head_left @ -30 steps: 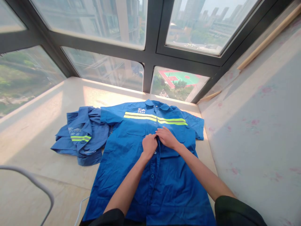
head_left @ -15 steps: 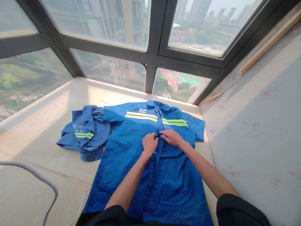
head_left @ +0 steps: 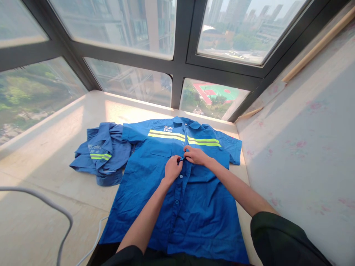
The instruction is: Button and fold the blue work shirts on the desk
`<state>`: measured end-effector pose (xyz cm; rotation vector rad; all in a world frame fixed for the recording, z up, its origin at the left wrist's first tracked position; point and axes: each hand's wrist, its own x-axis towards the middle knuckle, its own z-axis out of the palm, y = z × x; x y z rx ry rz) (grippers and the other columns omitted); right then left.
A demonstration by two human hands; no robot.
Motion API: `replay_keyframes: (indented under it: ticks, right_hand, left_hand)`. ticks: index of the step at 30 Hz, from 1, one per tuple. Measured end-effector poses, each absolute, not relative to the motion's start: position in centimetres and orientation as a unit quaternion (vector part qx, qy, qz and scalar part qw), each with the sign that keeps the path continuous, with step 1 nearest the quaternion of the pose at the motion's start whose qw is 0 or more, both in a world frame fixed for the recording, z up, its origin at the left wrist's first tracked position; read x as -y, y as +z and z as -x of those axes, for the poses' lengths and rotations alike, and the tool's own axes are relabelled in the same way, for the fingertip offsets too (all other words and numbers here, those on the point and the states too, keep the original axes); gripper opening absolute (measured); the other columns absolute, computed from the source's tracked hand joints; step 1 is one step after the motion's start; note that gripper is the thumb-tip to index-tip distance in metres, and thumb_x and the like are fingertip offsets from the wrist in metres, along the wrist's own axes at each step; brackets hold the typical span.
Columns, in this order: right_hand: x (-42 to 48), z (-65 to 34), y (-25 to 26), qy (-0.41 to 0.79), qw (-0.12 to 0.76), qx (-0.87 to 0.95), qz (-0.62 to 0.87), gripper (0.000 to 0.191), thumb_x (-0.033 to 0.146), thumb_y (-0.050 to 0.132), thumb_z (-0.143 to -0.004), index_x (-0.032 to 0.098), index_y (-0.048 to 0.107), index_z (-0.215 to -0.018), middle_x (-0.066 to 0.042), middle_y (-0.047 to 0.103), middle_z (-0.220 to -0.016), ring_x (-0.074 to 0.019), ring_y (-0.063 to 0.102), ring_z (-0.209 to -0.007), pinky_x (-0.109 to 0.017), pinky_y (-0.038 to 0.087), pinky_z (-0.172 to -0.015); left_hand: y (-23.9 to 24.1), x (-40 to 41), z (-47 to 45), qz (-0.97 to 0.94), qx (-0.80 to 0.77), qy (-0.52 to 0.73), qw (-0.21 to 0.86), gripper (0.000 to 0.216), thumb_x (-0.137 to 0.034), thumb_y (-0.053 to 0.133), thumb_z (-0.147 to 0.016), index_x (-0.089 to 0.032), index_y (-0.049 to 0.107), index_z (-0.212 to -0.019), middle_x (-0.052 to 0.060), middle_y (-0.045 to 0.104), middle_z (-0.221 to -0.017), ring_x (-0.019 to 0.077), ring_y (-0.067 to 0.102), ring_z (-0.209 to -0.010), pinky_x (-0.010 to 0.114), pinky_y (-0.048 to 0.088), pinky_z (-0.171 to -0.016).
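A blue short-sleeved work shirt [head_left: 149, 184] with yellow-and-grey reflective stripes lies flat, front side up, its collar towards the window. My left hand [head_left: 173, 168] pinches the button-side front edge at chest height, beside a button [head_left: 181, 159]. Just above and to the right, my right hand [head_left: 194, 155] has its fingers closed on the shirt's other front edge. More buttons show down the placket below my hands, such as one [head_left: 181, 176] close under my left hand. Exactly what lies between the fingertips is partly hidden.
A second blue garment [head_left: 104, 162], bunched up, lies left of the shirt on the pale ledge [head_left: 36, 173]. A grey tube [head_left: 52, 205] curves at lower left near a white cable [head_left: 95, 236]. Dark-framed windows stand behind; a floral-papered wall [head_left: 299, 155] borders the right.
My right hand has shifted slightly left and up, and the hands have drawn a little apart vertically. A button beside my left hand now shows. The two front edges lie closer together at the chest.
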<state>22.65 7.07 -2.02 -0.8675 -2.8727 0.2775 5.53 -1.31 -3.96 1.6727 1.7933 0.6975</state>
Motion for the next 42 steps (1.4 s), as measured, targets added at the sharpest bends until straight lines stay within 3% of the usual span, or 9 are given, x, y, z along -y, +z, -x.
replay_keyframes:
  ticks: [6,9,13,17,24,32,38,42]
  right_hand:
    - [-6.9,-22.8,-2.8,0.128,0.090,0.952,0.265,0.018,0.013,0.051,-0.089,0.019,0.066,-0.098,-0.005,0.067,-0.092,-0.0178,0.060,-0.081,-0.025,0.043,-0.069]
    - [-7.1,-22.3,-3.1,0.151,0.092,0.952,0.250,0.018,0.012,0.050,-0.090,0.018,0.065,-0.098,-0.005,0.066,-0.091,-0.0183,0.059,-0.085,-0.026,0.045,-0.074]
    - [-8.0,-22.2,-3.2,0.210,0.078,0.949,0.222,0.017,0.013,0.056,-0.088,0.016,0.067,-0.102,-0.006,0.064,-0.091,-0.0190,0.059,-0.086,-0.028,0.047,-0.076]
    - [-8.7,-22.7,-3.3,0.239,0.078,0.941,0.225,0.018,0.014,0.060,-0.087,0.017,0.070,-0.102,-0.006,0.063,-0.091,-0.0176,0.059,-0.083,-0.028,0.048,-0.076]
    - [-8.6,-21.9,-3.7,0.148,0.049,0.955,0.254,0.014,0.019,0.061,-0.089,0.019,0.072,-0.098,-0.005,0.062,-0.087,-0.0186,0.057,-0.083,-0.028,0.042,-0.073]
    - [-8.1,-22.5,-5.5,0.090,0.132,0.948,0.275,0.016,0.023,0.056,-0.096,0.020,0.071,-0.096,-0.006,0.063,-0.086,-0.0192,0.055,-0.082,-0.029,0.041,-0.073]
    - [-8.0,-22.7,-6.4,0.085,0.184,0.947,0.248,0.025,0.022,0.048,-0.100,0.024,0.069,-0.112,-0.006,0.064,-0.089,-0.0184,0.056,-0.082,-0.028,0.043,-0.073]
    - [-8.3,-22.9,-6.3,0.110,0.187,0.948,0.231,0.023,0.021,0.048,-0.099,0.021,0.071,-0.099,-0.006,0.064,-0.088,-0.0176,0.057,-0.081,-0.026,0.043,-0.071]
  left_hand:
    - [-3.5,1.2,-5.9,-0.639,-0.661,0.272,0.285,0.032,-0.023,0.046,-0.093,-0.016,0.069,-0.114,0.011,0.070,-0.117,0.0222,0.063,-0.109,0.033,0.046,-0.099]
    - [-3.3,0.9,-5.7,-0.620,-0.658,0.283,0.321,0.037,-0.017,0.039,-0.093,-0.017,0.068,-0.117,0.010,0.070,-0.120,0.0217,0.064,-0.111,0.034,0.046,-0.101]
    - [-3.6,0.6,-5.1,-0.590,-0.647,0.306,0.373,0.041,-0.005,0.045,-0.084,-0.017,0.066,-0.118,0.007,0.072,-0.116,0.0181,0.066,-0.109,0.029,0.048,-0.099]
    - [-4.0,0.9,-5.1,-0.557,-0.644,0.330,0.407,0.047,-0.007,0.050,-0.083,-0.012,0.056,-0.129,0.011,0.072,-0.117,0.0183,0.067,-0.110,0.029,0.049,-0.099]
    - [-5.2,0.9,-6.1,-0.576,-0.648,0.336,0.368,0.056,-0.006,0.052,-0.080,-0.012,0.049,-0.135,0.012,0.066,-0.129,0.0232,0.059,-0.122,0.039,0.043,-0.108]
    - [-4.7,-0.8,-5.1,-0.559,-0.638,0.341,0.406,0.055,-0.008,0.056,-0.079,-0.016,0.050,-0.133,0.008,0.071,-0.119,0.0198,0.068,-0.102,0.034,0.050,-0.099]
    - [-4.2,-0.8,-5.6,-0.572,-0.653,0.327,0.373,0.050,-0.010,0.059,-0.080,-0.013,0.054,-0.130,0.010,0.073,-0.111,0.0213,0.069,-0.099,0.034,0.050,-0.096]
    - [-3.9,-0.6,-6.2,-0.574,-0.664,0.331,0.347,0.045,-0.008,0.051,-0.085,-0.009,0.054,-0.130,0.014,0.071,-0.114,0.0215,0.068,-0.104,0.032,0.050,-0.096]
